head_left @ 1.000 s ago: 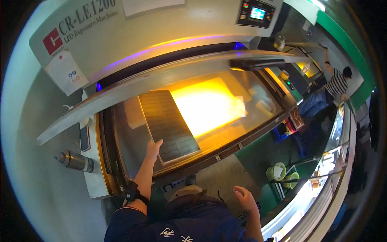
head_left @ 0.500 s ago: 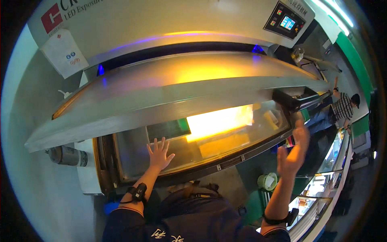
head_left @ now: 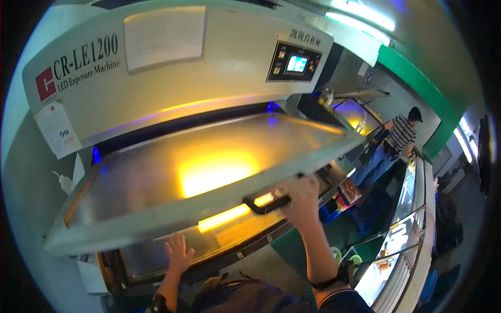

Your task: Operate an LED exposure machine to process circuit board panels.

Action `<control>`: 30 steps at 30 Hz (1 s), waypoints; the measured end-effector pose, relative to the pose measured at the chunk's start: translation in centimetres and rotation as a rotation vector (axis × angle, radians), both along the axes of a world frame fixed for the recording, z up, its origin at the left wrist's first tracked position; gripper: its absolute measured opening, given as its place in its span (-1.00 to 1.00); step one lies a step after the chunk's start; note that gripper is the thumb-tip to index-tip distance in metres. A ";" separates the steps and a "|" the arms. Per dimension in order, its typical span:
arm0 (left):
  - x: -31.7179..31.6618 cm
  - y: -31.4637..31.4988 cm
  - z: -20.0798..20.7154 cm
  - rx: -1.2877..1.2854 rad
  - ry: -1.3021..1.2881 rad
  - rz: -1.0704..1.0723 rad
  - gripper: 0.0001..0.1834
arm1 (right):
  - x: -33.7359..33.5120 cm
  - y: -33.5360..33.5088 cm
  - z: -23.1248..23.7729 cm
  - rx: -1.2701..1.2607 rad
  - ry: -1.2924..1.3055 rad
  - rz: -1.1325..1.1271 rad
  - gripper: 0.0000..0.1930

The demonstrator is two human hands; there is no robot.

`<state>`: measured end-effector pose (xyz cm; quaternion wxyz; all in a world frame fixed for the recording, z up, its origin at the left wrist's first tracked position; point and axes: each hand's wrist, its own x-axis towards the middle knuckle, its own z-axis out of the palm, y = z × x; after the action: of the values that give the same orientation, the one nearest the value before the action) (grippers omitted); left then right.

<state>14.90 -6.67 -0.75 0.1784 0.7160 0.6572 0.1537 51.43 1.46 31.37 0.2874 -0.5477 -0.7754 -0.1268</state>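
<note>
A wide lid (head_left: 130, 169) hangs tilted over the bed of a large light-coloured machine, with a bright yellow glow on its top. My right hand (head_left: 301, 201) is closed at the right end of the black handle (head_left: 266, 204) on the lid's front edge, and it hides that part of the handle. My left hand (head_left: 178, 254) is open and empty, its fingers pointing up, just in front of the lid's edge over the glass bed (head_left: 148, 255). A bright yellow strip shows in the gap between lid and bed.
A control panel (head_left: 295, 63) with a lit screen is on the machine's right face. Beyond it, a person (head_left: 399, 138) in a striped shirt stands by another machine. A lit table (head_left: 399, 235) runs along the right, with green baskets (head_left: 356, 259) near its base.
The lid has come lower over the bed, narrowing the gap. My right hand has gone from open beside the handle to closed at it. The head view has swung up and rightward.
</note>
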 end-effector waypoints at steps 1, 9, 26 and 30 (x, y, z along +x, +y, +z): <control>1.8 -0.5 0.5 -0.030 -0.068 -0.103 -0.25 | 0.6 -1.0 -1.7 0.021 -0.015 0.051 -0.68; 13.0 -3.2 3.7 -0.824 -0.978 -0.824 -0.41 | 2.4 -6.8 -24.0 -1.132 -0.602 0.106 -0.54; -0.9 5.7 -2.4 -0.090 0.203 0.025 -0.15 | 3.1 -8.6 -35.0 -1.216 -0.567 0.029 -0.43; -0.9 6.0 -1.4 -0.110 0.240 0.050 -0.14 | 2.7 -12.1 -32.6 -0.941 0.501 -0.038 -0.49</control>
<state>13.97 -0.62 -2.18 0.1337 0.7016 0.6990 0.0351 54.15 -10.61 -1.20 0.1846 -0.6450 -0.6460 0.3643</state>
